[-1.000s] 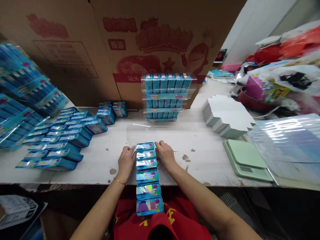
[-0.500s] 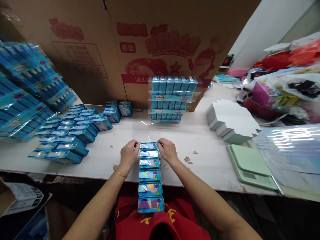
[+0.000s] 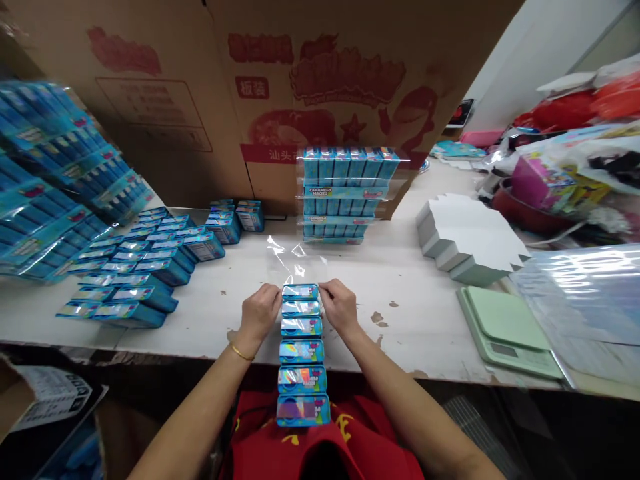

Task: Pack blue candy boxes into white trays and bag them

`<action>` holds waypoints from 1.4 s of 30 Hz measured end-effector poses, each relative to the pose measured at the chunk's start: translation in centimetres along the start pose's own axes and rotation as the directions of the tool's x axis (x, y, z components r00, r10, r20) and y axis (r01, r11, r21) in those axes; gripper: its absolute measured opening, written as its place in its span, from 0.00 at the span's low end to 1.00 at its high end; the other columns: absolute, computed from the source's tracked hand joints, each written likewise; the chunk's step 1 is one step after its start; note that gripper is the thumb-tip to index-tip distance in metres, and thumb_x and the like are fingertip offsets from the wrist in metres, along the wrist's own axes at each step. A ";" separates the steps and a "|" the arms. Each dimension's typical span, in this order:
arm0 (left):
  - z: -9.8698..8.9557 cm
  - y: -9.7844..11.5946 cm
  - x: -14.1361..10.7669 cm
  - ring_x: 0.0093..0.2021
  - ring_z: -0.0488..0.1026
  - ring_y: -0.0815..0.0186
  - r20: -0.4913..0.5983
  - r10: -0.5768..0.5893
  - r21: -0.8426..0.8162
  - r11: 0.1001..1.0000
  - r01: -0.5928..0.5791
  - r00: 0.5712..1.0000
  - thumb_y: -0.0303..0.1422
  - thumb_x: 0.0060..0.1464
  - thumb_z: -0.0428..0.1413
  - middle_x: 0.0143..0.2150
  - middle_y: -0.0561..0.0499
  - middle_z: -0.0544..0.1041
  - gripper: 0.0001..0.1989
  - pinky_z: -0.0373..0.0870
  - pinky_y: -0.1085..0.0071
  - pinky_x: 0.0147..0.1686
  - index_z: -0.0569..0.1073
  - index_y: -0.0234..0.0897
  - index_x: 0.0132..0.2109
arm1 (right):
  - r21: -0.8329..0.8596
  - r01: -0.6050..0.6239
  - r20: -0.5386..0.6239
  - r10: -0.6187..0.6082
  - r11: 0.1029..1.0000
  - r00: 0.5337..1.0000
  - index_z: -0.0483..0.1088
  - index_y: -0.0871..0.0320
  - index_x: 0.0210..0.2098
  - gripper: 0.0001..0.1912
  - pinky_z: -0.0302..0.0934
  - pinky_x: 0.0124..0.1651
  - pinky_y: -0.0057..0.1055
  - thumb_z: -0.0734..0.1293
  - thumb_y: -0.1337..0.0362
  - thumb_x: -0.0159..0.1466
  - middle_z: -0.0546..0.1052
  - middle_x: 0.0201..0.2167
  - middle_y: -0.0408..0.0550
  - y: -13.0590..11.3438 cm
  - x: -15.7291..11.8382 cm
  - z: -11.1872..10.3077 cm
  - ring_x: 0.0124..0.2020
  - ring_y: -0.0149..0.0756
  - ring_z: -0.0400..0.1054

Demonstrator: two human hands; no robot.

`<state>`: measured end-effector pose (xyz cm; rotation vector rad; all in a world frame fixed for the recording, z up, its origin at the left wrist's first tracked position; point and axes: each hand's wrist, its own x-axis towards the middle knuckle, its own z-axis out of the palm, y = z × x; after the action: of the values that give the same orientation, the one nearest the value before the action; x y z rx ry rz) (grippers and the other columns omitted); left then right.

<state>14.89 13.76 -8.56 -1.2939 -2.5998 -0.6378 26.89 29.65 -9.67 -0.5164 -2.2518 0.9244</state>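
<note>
A single-file row of several small blue candy boxes [image 3: 302,351], printed "Caramelo Macizo", runs from my red clothing onto the table. Beyond its far end a sheet of clear plastic film [image 3: 299,261] catches the light; it may be part of a bag. My left hand [image 3: 260,311] is closed in a pinch at the left of the farthest box, seemingly on the film's edge. On the right side my right hand [image 3: 342,307] pinches the film in the same way. The exact grip of the fingertips is too small to see.
A film-wrapped pack of blue boxes [image 3: 345,193] stands before a large carton [image 3: 225,120]. Loose blue boxes [image 3: 143,267] and wrapped packs [image 3: 45,193] fill the left. Rightward are white card pieces [image 3: 475,230], a green scale [image 3: 505,327] and plastic sheets [image 3: 590,300].
Both hands have shifted slightly right and down in view, along with the far end of the row. More of the clear film now shows spread out beyond the boxes.
</note>
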 end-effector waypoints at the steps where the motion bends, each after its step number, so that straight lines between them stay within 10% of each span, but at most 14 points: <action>1: 0.1 -0.1 -0.6 0.33 0.68 0.67 -0.009 0.021 -0.005 1.000 -0.021 1.000 0.35 0.58 0.42 0.30 0.49 0.72 0.13 0.60 0.73 0.33 0.68 0.37 0.31 | -0.050 0.087 0.024 -0.086 0.995 0.996 0.71 0.58 0.35 0.12 0.59 0.37 0.28 0.56 0.67 0.62 0.72 0.29 0.47 0.1 -0.8 -0.2 0.32 0.33 0.66; 5: 1.1 0.1 -3.0 0.31 0.69 0.67 -0.061 0.008 -0.076 0.997 -0.013 0.998 0.35 0.58 0.43 0.29 0.48 0.72 0.11 0.60 0.73 0.32 0.68 0.37 0.32 | -0.232 0.236 0.078 -0.224 0.944 0.971 0.69 0.59 0.38 0.14 0.58 0.39 0.30 0.53 0.67 0.64 0.72 0.31 0.51 0.7 -3.6 -0.2 0.35 0.36 0.65; 11: 2.6 0.3 -3.3 0.29 0.71 0.65 0.060 -0.274 -0.090 0.956 0.278 0.960 0.39 0.57 0.44 0.30 0.49 0.74 0.12 0.58 0.73 0.28 0.64 0.36 0.42 | -0.555 -0.075 0.158 0.194 0.829 0.968 0.67 0.59 0.32 0.10 0.52 0.33 0.29 0.56 0.64 0.63 0.72 0.29 0.49 0.6 -3.0 0.6 0.32 0.36 0.64; 17: 2.4 -0.1 -2.6 0.30 0.72 0.61 0.251 -0.309 0.210 0.942 0.260 0.917 0.39 0.59 0.39 0.28 0.45 0.75 0.17 0.54 0.71 0.26 0.68 0.37 0.33 | -0.616 -0.138 0.215 0.334 0.776 0.918 0.66 0.58 0.32 0.09 0.46 0.28 0.28 0.56 0.64 0.63 0.72 0.30 0.46 0.5 -2.7 0.5 0.31 0.34 0.65; 34: 0.4 0.3 -9.5 0.31 0.73 0.62 0.490 -0.119 0.171 0.985 0.039 0.864 0.34 0.60 0.36 0.30 0.47 0.74 0.18 0.60 0.70 0.27 0.68 0.35 0.32 | -0.488 0.253 0.370 -0.065 0.835 0.927 0.64 0.59 0.23 0.09 0.44 0.31 0.31 0.57 0.73 0.58 0.68 0.22 0.46 -0.1 -9.5 -1.8 0.26 0.33 0.58; 42: -0.7 0.9 -16.5 0.26 0.72 0.65 0.436 0.229 -0.020 0.969 -0.246 0.870 0.32 0.58 0.41 0.27 0.51 0.73 0.13 0.62 0.72 0.25 0.69 0.37 0.33 | -0.227 0.551 0.600 -0.331 0.803 0.729 0.63 0.58 0.24 0.06 0.43 0.30 0.33 0.58 0.69 0.57 0.67 0.22 0.45 -1.3 -14.0 -5.9 0.24 0.33 0.55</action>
<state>25.63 1.99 -13.12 -1.8947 -2.6871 -0.2774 40.87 23.71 -11.28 0.1868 -2.9109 0.3715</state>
